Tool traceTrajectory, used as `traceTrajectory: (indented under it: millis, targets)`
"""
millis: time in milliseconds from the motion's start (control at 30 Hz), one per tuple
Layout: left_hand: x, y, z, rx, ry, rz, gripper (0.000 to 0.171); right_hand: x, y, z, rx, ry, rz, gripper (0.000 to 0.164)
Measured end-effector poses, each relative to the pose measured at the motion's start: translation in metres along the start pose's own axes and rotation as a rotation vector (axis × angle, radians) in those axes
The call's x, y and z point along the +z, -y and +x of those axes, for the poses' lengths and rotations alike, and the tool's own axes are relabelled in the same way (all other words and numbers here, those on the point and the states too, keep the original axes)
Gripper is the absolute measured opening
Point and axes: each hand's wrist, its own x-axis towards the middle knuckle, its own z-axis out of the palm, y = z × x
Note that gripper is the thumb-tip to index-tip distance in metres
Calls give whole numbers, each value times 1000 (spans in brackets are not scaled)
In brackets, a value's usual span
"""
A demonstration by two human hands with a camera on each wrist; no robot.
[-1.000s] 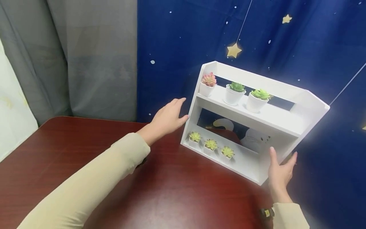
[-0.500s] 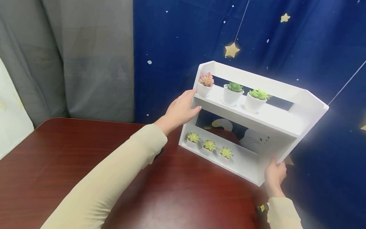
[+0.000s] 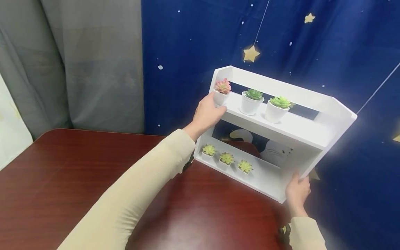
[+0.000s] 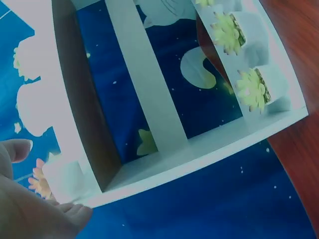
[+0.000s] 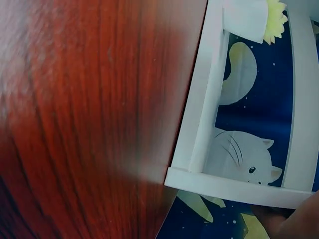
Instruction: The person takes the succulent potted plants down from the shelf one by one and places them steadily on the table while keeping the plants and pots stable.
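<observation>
A white two-tier shelf [image 3: 275, 133] stands at an angle on the table. My left hand [image 3: 207, 116] is at its left end, around a white pot with a pink succulent [image 3: 223, 86]. In the left wrist view the thumb [image 4: 19, 149] stands apart from that pot, and the fingertips [image 4: 79, 215] lie at the shelf's side edge. My right hand [image 3: 297, 191] grips the lower right side panel, its fingers partly hidden. Along the upper tier are also a dark green succulent [image 3: 253, 94] and a bright green succulent [image 3: 280, 102], both in white pots.
On the lower tier, toward the left, sit three small yellow-green succulents [image 3: 226, 158] in white pots. The shelf rests on a dark red wooden table [image 3: 93, 173]. Behind hang a blue star-patterned curtain [image 3: 187, 52] and a grey curtain [image 3: 103, 69].
My left hand has moved right, from beside the shelf to the pink succulent's pot. The right hand has closed from spread fingers onto the side panel. The view has shifted slightly.
</observation>
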Motion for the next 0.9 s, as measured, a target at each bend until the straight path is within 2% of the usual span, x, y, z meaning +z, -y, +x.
traceTrajectory:
  millis: [133, 267, 467, 600, 700, 900]
  targets:
    - [9, -3, 3, 4, -46, -11, 68, -1, -1, 0, -12, 3, -7, 63]
    - [17, -4, 5, -21, -77, -41, 74, -1, -2, 0, -23, -1, -18, 62]
    - [24, 0, 3, -64, -66, -31, 81, 4, -3, 0, -49, -14, -16, 60]
    - [28, 0, 3, -83, -108, -68, 84, 8, -5, -1, -65, -28, -11, 58]
    - [32, -2, 6, -84, -129, -99, 84, 9, -6, -2, -65, -35, -5, 56]
    - [37, -9, 15, -76, -110, -101, 82, 7, -8, 1, -76, -48, 5, 55]
